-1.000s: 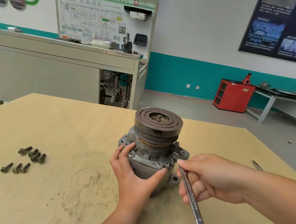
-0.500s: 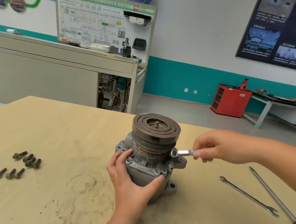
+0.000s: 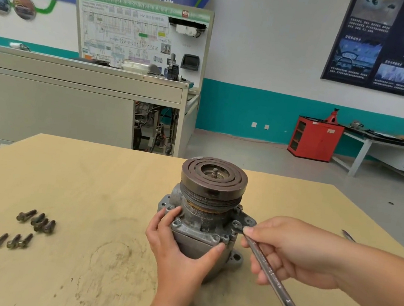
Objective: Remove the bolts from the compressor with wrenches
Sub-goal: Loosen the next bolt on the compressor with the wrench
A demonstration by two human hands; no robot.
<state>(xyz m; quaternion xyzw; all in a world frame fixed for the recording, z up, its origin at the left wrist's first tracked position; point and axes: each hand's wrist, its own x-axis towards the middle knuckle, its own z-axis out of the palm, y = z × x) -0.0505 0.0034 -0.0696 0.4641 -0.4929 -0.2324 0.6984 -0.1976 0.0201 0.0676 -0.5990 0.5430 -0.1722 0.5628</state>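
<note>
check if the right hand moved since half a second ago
Yes. Judged against the compressor, the right hand has swung the wrench handle from out at the compressor's right side round toward the person.

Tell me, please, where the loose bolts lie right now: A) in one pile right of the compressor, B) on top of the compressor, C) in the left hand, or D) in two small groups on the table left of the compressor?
D: the bolts lie in two small groups on the table, well to the left of the compressor.
</note>
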